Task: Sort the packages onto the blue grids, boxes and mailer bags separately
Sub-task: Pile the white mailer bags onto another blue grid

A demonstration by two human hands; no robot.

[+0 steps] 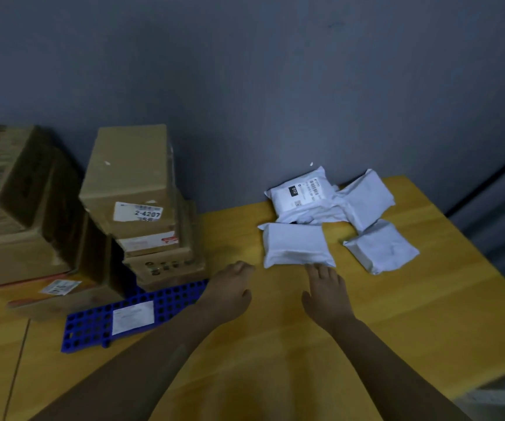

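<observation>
Right hand (327,291), fingers straight, touches soft white mailer bag's (296,244) near edge. Left hand (233,288) loosely curled, empty, above smooth yellow table (403,317).

A yellow table (396,314) stands against a grey wall (275,71). At its left a blue grid (90,328) lies flat with a white label (132,317) on it, and its far end bears a leaning stack of cardboard boxes (142,208). Larger boxes (17,214) are piled just left of that. Four white mailer bags (366,199) lie together at the far right, on the bare tabletop. The right hand (327,291) reaches forward, straight fingers touching the near edge of the nearest bag (295,246). The left hand (233,288) hovers beside it, loosely curled and holding nothing.
</observation>
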